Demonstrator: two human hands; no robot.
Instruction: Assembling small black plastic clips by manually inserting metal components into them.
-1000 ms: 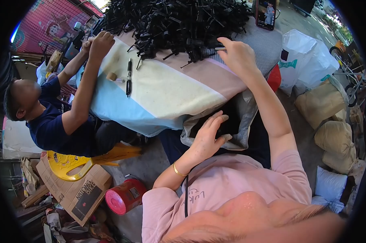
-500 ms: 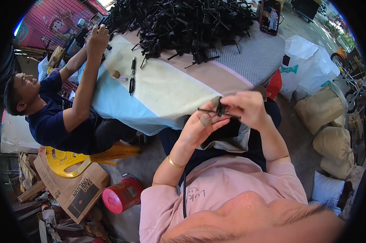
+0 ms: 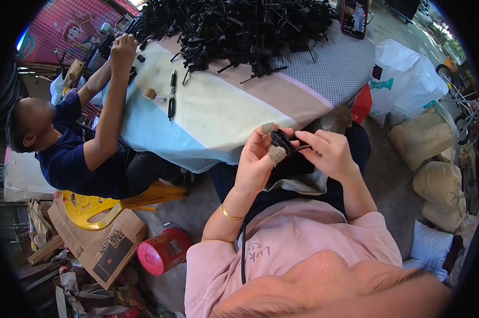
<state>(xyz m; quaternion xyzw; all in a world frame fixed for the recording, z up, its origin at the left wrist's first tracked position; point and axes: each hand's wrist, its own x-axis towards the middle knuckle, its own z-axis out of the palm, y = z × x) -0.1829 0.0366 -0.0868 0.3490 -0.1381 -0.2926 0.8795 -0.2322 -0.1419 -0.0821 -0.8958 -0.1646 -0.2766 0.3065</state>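
Note:
My left hand [image 3: 258,161] grips a small black plastic part [image 3: 283,141] between thumb and fingers. Tan wraps cover its thumb tip and one fingertip, and a gold bangle [image 3: 231,213] circles the wrist. Against the part's right side, my right hand [image 3: 329,153] pinches a thin black piece [image 3: 303,147]; whether that piece is joined to the part I cannot tell. Both hands are above my lap, just off the table's near edge. An open bag with a pale rim [image 3: 297,185] lies below them. Farther off, a big heap of similar black parts [image 3: 239,34] covers the far side of the table.
On the striped tablecloth [image 3: 213,116] lie a black pen [image 3: 172,95] and a tape roll [image 3: 149,94]. A phone [image 3: 354,18] stands at the back right. Another person [image 3: 75,143] sits at left, hands raised. A red bucket [image 3: 164,251], cardboard [image 3: 99,246] and sacks [image 3: 422,140] surround me.
My left hand has turned, bringing its wrapped fingertips round the black part. My right hand has moved slightly down and its fingers now pinch at the part's side.

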